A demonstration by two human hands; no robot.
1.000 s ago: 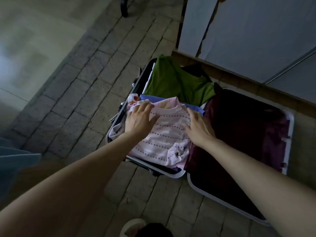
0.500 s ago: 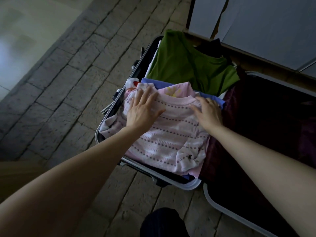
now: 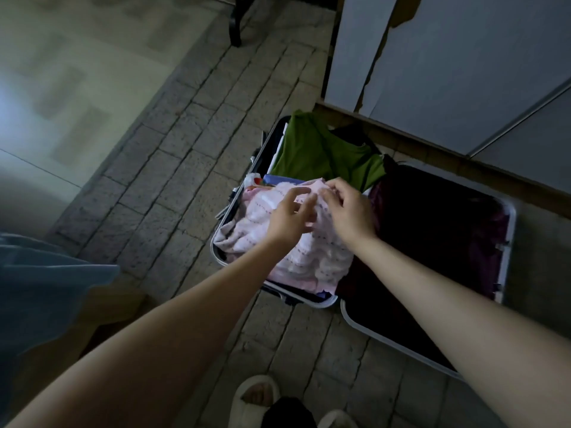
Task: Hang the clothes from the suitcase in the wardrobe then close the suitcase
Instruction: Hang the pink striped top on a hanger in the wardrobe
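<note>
Blue-grey fabric edge at lower left of frame, blurred. Grey stone-tiled floor runs diagonally through the left and centre. Open hard-shell suitcase with pale rim lies flat on the floor at centre right. Its left half holds a pink knitted sweater with dotted stripes; above it in frame, a blue garment edge, then a green cotton shirt. Left hand rests over the sweater, fingers loosely spread, grip apart. Right hand has fingers curled, pinching the sweater at its upper edge. Right half of the suitcase shows dark maroon lining. White wardrobe door panels at upper right. White slipper at bottom centre.
</note>
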